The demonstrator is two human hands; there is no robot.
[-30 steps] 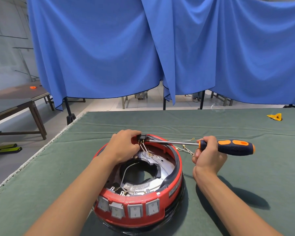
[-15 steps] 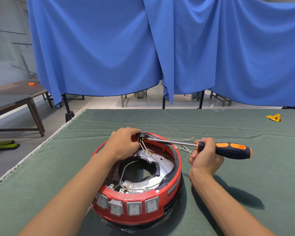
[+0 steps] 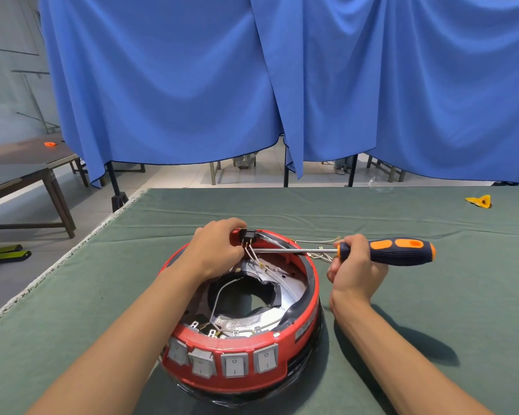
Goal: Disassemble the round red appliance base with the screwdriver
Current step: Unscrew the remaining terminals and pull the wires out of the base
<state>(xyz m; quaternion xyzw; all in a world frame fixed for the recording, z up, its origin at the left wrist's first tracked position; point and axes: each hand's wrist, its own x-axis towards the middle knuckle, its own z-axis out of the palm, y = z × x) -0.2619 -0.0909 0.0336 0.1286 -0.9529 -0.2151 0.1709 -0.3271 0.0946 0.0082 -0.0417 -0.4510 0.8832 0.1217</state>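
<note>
- The round red appliance base [image 3: 240, 348] sits on the green cloth-covered table [image 3: 432, 295] at 6 o'clock in the view, open side up, a row of four grey rocker switches [image 3: 222, 362] on its near wall.
- The left hand [image 3: 216, 253] curls over the far rim at the base's 12 o'clock, fingers around a small black switch block [image 3: 247, 236] with thin white wires [image 3: 253, 254] trailing into the shell.
- The right hand [image 3: 355, 266], at the base's 2 o'clock, grips the screwdriver [image 3: 399, 251] by its dark blue and orange handle; the steel shaft lies level, its tip beside the block.
- A yellow piece [image 3: 480, 201] lies far off at 2 o'clock on the table.
</note>
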